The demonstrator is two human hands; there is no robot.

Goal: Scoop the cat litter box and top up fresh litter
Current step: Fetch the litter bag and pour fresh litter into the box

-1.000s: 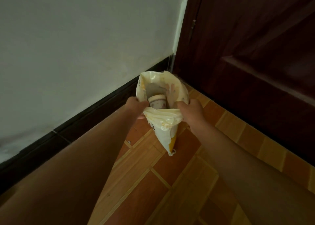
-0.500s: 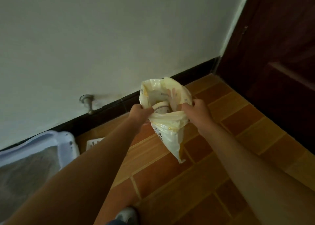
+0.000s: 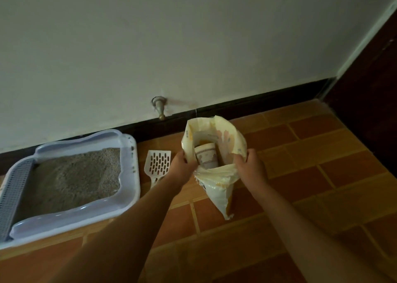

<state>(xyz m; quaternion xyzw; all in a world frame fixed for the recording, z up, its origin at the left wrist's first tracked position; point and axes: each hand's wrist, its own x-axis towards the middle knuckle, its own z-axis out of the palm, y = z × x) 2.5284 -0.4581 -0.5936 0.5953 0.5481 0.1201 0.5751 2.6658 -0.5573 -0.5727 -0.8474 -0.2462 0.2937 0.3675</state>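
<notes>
Hands: left hand (image 3: pixel 182 166) grips the left edge of the litter bag (image 3: pixel 217 181) mouth; right hand (image 3: pixel 250 168) grips the right edge, holding it open.
Bag: centre of the frame, a paper cup (image 3: pixel 206 157) inside.
Litter box (image 3: pixel 126 171): left of the frame, on the floor (image 3: pixel 322 175), filled with grey litter (image 3: pixel 75 175).
Scoop (image 3: pixel 158 164): lies between box and bag.

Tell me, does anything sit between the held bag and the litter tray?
Only the white slotted scoop, lying flat on the floor between the bag and the litter tray; a lifted bag would probably pass over it.
</notes>
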